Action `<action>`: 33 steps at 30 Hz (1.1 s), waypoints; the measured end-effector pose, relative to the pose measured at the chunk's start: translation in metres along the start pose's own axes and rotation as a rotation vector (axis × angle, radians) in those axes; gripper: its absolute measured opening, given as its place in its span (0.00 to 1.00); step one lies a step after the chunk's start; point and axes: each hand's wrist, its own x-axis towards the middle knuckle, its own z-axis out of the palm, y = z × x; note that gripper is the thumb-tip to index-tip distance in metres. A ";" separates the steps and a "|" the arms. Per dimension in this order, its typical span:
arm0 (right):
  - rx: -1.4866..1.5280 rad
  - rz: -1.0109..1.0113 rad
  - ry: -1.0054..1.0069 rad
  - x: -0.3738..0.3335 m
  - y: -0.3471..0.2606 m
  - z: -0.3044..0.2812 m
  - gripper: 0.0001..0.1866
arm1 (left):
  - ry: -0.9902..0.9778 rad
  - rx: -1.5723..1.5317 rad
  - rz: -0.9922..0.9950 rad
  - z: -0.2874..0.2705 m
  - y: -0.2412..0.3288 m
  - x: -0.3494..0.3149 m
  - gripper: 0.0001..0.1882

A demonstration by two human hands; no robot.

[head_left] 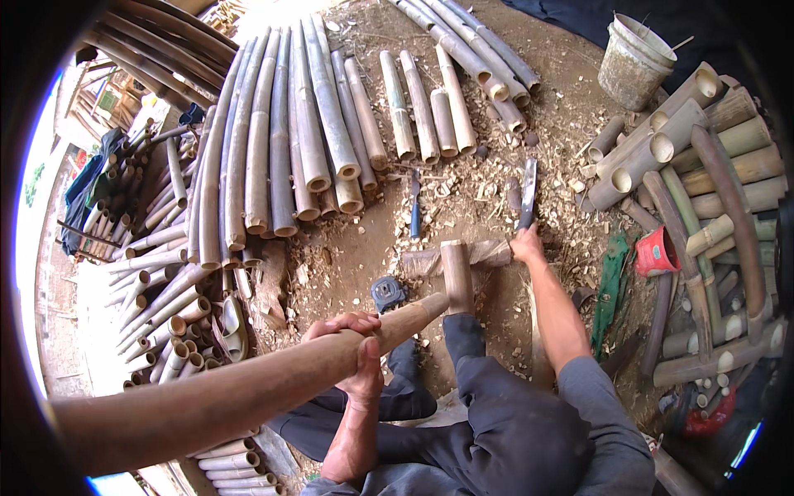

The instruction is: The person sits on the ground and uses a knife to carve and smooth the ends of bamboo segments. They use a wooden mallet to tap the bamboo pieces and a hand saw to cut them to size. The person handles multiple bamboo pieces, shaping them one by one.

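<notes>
My left hand (356,355) is wrapped round a long, thick bamboo pole (207,401). The pole slants from the lower left rim up to the middle, its far end close to a short upright wooden piece (456,277). Behind that piece a short log (422,262) lies crosswise on the ground. Out to the right, my right hand (527,244) is closed on the handle of a machete (529,186), its broad blade pointing away from me. A blue-handled knife (415,211) and a dark tape measure (389,293) lie on the dirt between my hands.
Long bamboo poles (269,140) lie in a row at the far left, shorter ones (422,107) beside them. Bamboo stacks (165,322) fill the left and right sides. A dirty bucket (635,62), a red container (657,252) and green cloth (610,285) are right. Wood chips cover the ground.
</notes>
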 end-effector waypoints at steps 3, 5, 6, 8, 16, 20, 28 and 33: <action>0.479 -0.008 -0.144 0.009 0.001 -0.055 0.13 | -0.002 -0.032 0.006 0.005 -0.003 -0.003 0.28; 0.851 0.015 -0.322 -0.022 -0.007 -0.083 0.13 | 0.010 -0.042 0.000 0.001 -0.003 -0.004 0.28; 0.986 -0.002 -0.365 -0.056 -0.023 -0.097 0.14 | 0.005 -0.035 0.013 -0.002 0.003 -0.001 0.28; 0.990 -0.147 -0.302 -0.091 0.007 -0.135 0.11 | -0.004 -0.101 0.015 0.008 0.001 -0.001 0.27; 0.849 -0.446 -0.304 -0.242 0.023 -0.245 0.24 | -0.048 -0.103 0.064 0.003 0.013 -0.007 0.25; 0.770 -0.651 -0.092 -0.247 0.038 -0.236 0.19 | -0.042 -0.094 0.055 0.005 0.008 -0.013 0.25; 0.856 -0.493 -0.188 -0.239 0.036 -0.215 0.20 | -0.049 -0.097 0.054 0.004 -0.004 -0.020 0.25; 0.853 -0.433 -0.219 -0.233 0.040 -0.205 0.19 | -0.046 -0.083 0.066 0.008 -0.003 -0.019 0.26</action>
